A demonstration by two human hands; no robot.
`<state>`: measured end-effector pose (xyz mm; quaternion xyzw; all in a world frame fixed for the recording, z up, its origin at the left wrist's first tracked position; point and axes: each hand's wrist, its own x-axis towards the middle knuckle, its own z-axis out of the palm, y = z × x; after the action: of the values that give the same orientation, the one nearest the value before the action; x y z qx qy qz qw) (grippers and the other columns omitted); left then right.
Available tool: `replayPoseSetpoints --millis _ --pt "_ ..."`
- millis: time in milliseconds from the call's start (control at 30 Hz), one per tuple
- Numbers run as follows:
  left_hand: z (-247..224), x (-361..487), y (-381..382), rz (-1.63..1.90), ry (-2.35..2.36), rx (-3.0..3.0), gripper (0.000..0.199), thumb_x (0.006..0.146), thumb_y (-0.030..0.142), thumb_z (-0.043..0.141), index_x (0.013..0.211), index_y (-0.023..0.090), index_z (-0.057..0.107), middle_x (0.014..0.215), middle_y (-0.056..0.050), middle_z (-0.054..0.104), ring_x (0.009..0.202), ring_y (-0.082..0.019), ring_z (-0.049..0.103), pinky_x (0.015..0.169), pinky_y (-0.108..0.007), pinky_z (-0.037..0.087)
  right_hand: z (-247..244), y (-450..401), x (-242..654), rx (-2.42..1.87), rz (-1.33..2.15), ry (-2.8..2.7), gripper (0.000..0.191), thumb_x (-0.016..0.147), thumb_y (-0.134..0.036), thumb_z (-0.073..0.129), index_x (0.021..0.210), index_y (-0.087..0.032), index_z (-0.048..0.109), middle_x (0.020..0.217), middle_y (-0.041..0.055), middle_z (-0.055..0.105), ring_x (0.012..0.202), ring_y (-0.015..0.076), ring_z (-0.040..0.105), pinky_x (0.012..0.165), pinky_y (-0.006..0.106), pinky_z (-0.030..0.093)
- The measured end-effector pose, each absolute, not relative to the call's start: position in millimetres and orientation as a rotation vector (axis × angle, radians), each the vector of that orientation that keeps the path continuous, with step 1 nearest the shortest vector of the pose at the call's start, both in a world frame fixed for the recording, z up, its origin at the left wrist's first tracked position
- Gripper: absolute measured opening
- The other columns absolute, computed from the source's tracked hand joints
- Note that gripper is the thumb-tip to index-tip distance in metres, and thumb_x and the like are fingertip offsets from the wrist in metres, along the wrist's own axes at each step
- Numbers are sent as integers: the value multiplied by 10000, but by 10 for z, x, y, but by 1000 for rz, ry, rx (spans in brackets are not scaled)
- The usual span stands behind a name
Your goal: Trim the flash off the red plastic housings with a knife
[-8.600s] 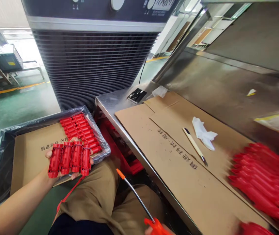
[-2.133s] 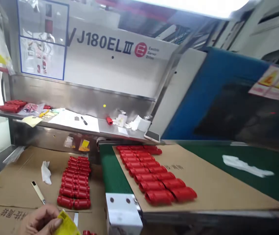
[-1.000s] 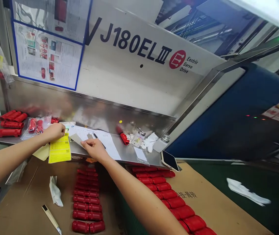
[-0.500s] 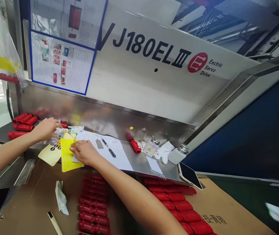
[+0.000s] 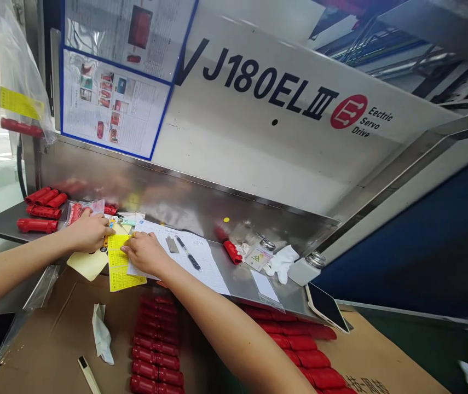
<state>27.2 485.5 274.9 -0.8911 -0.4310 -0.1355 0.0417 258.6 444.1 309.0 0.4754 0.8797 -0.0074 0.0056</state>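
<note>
My right hand (image 5: 146, 253) pinches the right edge of a yellow label sheet (image 5: 125, 273), which hangs over the front edge of the metal shelf. Just left of it, my left hand (image 5: 89, 232) has its fingers bent together over an orange-and-blue utility knife (image 5: 111, 224); whether they grip it is hidden. Beneath that hand lies a pale yellow sheet with round black stickers (image 5: 88, 265). A clear bag with red pieces (image 5: 76, 212) is behind the left hand. Printed papers (image 5: 211, 273) carry a black pen (image 5: 188, 253) and a grey tag (image 5: 172, 244).
Red cylindrical parts (image 5: 39, 225) lie at the shelf's left end. Farther right are a bottle with a warning label (image 5: 260, 255), a white glove (image 5: 283, 264), another bottle (image 5: 305, 269) and a phone (image 5: 327, 306). Below, rows of red parts (image 5: 157, 361) fill cardboard.
My left hand has moved down and right, from the clear bag to the utility knife. My right hand stays at the yellow label sheet. The view has shifted slightly.
</note>
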Motion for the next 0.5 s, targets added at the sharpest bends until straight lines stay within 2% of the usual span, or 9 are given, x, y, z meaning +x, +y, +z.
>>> replayPoseSetpoints --millis 67,133,200,367,500 --pt "2797 298 4949 -370 -1326 -2775 235 910 185 671 1072 218 838 1078 -143 811 1153 -357 708 1075 -577 444 3117 4535 2522 1547 -13 2755 289 1125 -314 559 1299 -193 756 1252 126 777 1176 288 721 1034 451 519" --pt "2841 306 5025 -365 -1352 -2804 178 963 241 708 1109 191 798 1147 -112 789 1189 -331 694 1073 -578 479 3144 4668 2441 1611 5 2765 321 1126 -297 566 1414 -216 681 1287 106 765 1178 272 728 1045 474 552" --pt "2871 302 5085 -393 -1381 -2824 203 997 320 731 1131 170 759 1208 -94 766 1193 -300 697 1061 -563 529 3165 4828 2354 1654 24 2781 359 1120 -305 592 1467 -224 627 1343 99 731 1207 269 717 1065 504 569" --pt "2875 241 5198 -499 -1486 -2786 236 1025 343 716 1178 164 735 1225 -94 757 1084 -256 739 962 -489 618 3158 5207 2205 1617 3 2798 315 1076 -312 684 1372 -206 667 1399 104 679 1204 265 709 1016 475 619" --pt "2857 168 5336 -603 -1677 -2555 300 1029 361 706 1264 175 712 1291 -110 731 1133 -278 723 980 -516 612 3105 5353 2223 1434 -18 2815 284 1052 -313 725 1305 -188 693 1373 96 690 1188 262 713 1009 476 625"
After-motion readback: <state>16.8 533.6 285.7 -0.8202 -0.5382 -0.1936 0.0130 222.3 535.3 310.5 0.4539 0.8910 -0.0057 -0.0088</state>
